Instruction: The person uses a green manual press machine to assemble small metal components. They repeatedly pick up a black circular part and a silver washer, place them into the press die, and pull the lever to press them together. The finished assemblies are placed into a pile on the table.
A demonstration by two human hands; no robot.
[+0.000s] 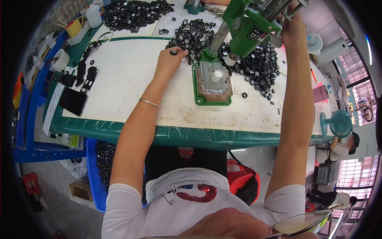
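Note:
A small black wheel (174, 52) with a thin metal axle is pinched in the fingers of my left hand (169, 60), at the near edge of a pile of similar wheels (193, 35). In front of me stands a green hand press (248, 34), its ram raised above the base. A white round fixture (217, 76) sits on the metal plate of the press base (213, 98), apart from the ram tip (230, 60). My right hand (293, 31) is raised at the lever side of the press head, closed around the lever; its fingers are partly hidden.
Loose black wheels (260, 69) lie heaped right of the press, and another heap (133, 15) is at the far left. A phone (73, 101) lies on the table's left side. A blue bin (92, 171) stands below the green table edge (179, 136). Fans (341, 123) are on the right.

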